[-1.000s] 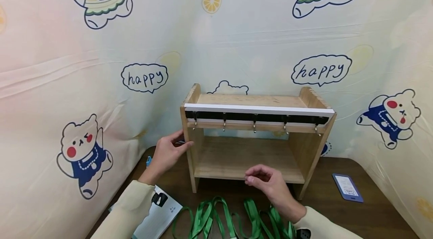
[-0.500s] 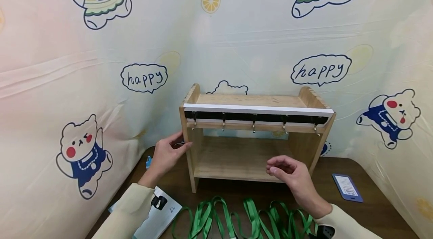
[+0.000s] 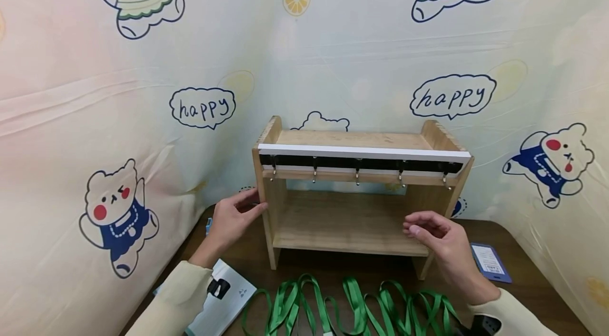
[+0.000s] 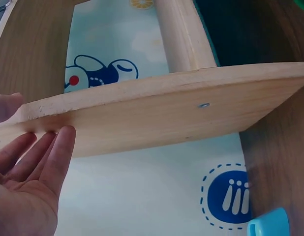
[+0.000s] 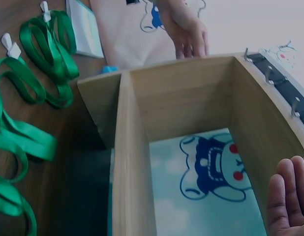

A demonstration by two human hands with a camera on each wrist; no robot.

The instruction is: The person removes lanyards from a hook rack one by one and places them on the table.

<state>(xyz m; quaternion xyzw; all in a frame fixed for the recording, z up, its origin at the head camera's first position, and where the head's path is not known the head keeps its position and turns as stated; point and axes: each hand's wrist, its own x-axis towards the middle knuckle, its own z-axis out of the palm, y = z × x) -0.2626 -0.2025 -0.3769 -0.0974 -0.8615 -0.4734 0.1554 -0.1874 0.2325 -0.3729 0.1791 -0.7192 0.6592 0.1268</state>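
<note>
A small wooden shelf stands upright on the table, with a black strip of metal hooks across its upper front. At its left side, my left hand grips the side panel. The left wrist view has the fingers on the outer face and the thumb over the front edge. My right hand hovers before the shelf's lower right part, fingers loosely curled and holding nothing. Several green lanyards lie in loops along the near side of the table, some with white clips.
A blue card holder lies on the table to the right, partly behind my right hand. Near my left sleeve is a white flat packet. A light-blue object sits left of the shelf. Printed cloth hangs behind.
My right hand has moved right, from the middle of the shelf's front to its right side, uncovering more lanyards. My left hand stays on the side panel, and the shelf has not moved.
</note>
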